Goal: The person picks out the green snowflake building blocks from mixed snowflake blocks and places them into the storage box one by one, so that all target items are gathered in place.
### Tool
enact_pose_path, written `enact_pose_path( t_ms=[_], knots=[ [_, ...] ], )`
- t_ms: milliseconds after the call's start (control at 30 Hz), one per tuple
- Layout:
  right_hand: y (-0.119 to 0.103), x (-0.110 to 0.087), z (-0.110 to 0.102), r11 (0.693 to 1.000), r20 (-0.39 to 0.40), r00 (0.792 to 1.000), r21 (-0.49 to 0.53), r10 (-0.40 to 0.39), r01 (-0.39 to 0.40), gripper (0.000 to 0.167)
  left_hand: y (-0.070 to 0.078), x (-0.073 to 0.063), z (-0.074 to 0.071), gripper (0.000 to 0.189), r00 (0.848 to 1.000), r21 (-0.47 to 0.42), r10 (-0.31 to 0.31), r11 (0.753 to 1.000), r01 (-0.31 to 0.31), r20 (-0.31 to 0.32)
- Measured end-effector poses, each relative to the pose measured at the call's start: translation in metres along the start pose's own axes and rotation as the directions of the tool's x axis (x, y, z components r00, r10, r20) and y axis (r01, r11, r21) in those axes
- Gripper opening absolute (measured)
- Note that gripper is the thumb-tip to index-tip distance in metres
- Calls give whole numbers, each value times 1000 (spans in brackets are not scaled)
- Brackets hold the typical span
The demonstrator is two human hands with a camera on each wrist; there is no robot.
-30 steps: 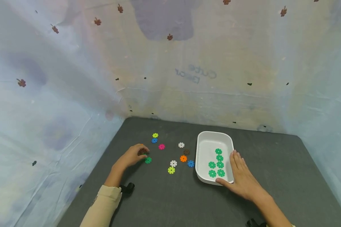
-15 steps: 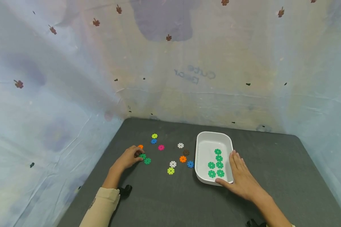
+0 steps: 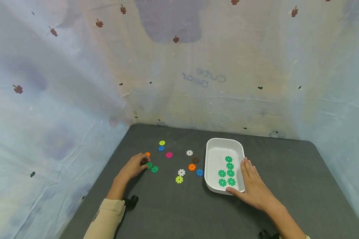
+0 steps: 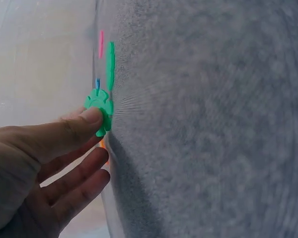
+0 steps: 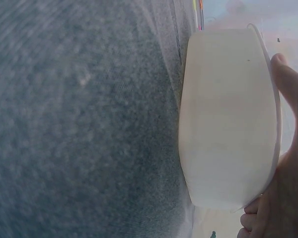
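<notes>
My left hand (image 3: pixel 134 166) pinches a green notched plastic disc (image 4: pixel 95 98); in the left wrist view the thumb lies over its face and the disc is tilted up off the mat. Right beside it in the head view lies a second green disc (image 3: pixel 154 169), flat on the table. My right hand (image 3: pixel 255 186) rests against the right side and near corner of a white tray (image 3: pixel 210 159), fingers straight along the rim and thumb over the near edge. Inside that tray lie several green discs (image 3: pixel 230 166). The right wrist view shows the tray's outer wall (image 5: pixel 228 119) from the side.
Between hand and tray are scattered loose discs: pink (image 3: pixel 169 155), brown (image 3: pixel 195 160), orange (image 3: pixel 192 167), blue (image 3: pixel 199 172), white (image 3: pixel 181 172) and yellow-green (image 3: pixel 179 179). An orange disc (image 3: pixel 148 154) sits just beyond my left fingers. A patterned cloth (image 3: pixel 167 99) borders the dark grey table.
My left fingers have drawn slightly back to the left and closed on the left one of the two green discs. The right hand and the tray stay in place.
</notes>
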State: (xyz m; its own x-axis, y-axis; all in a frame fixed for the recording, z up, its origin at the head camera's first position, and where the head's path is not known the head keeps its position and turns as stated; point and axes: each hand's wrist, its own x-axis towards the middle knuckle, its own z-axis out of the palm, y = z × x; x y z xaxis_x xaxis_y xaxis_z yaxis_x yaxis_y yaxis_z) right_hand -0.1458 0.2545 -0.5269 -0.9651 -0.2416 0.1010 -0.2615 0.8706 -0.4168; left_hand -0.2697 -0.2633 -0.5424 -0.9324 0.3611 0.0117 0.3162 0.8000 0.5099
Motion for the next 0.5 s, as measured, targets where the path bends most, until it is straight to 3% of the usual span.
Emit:
enact_pose_path(
  t_ms=[267, 500],
  knots=[
    [-1, 0, -1, 1000, -3, 1000, 2, -2, 2, 131, 6, 0, -7, 9, 999, 9, 50, 999, -50, -5],
    [-1, 0, 0, 1000, -8, 1000, 9, -4, 4, 131, 29, 4, -12, 12, 994, -67, 111, 992, -111, -1]
  ],
)
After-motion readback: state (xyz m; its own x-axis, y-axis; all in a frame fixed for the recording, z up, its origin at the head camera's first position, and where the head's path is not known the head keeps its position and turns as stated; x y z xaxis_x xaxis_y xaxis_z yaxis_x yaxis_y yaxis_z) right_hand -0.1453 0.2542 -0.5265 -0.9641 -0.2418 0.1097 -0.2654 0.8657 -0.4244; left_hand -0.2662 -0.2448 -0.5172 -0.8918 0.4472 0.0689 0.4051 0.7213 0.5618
